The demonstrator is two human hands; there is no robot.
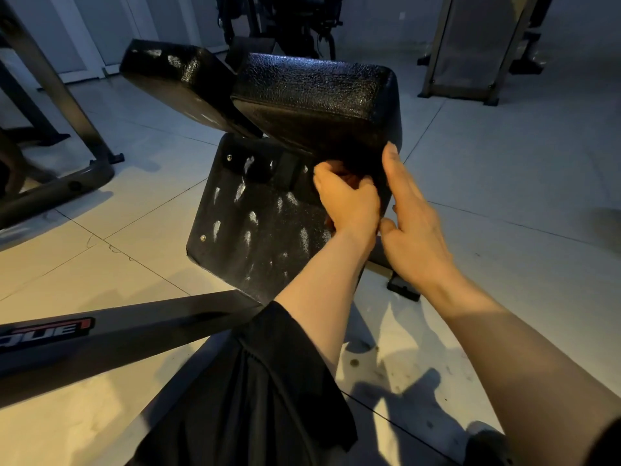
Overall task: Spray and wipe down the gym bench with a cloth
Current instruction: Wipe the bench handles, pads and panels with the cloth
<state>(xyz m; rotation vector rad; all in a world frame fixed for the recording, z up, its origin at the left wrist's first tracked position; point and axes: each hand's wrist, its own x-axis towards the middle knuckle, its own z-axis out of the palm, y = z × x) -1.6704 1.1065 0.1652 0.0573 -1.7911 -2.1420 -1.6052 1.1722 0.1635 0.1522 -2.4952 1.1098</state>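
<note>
dark cloth (pixel 245 391) sits nearest the lens, draped over our left forearm and hanging down at bottom centre, not touching the bench. behind it: pale tiled floor (pixel 487 183), and a dark frame bar (pixel 141 331) with a red and white logo running in from the left edge.

gym bench (pixel 268 203) is centre frame, black textured vinyl. two upper pads: right pad (pixel 319 95) looks clean and glossy, left pad (pixel 178 79) has a few white smears. lower flat panel (pixel 255 230) under them is streaked with white foamy marks, several small bolt heads visible.

our right hand (pixel 413 227) is unclenched, fingers straight, lying flat against the lower right edge of the right pad, fingertip at the pad's corner. our left hand (pixel 349 200) has fingers curled in under the right pad's lower edge, where it meets the panel; we cannot tell whether it grasps anything there, that spot is in shadow.

more dark gym equipment (pixel 302 18) stands at the back, well apart from the bench.
</note>
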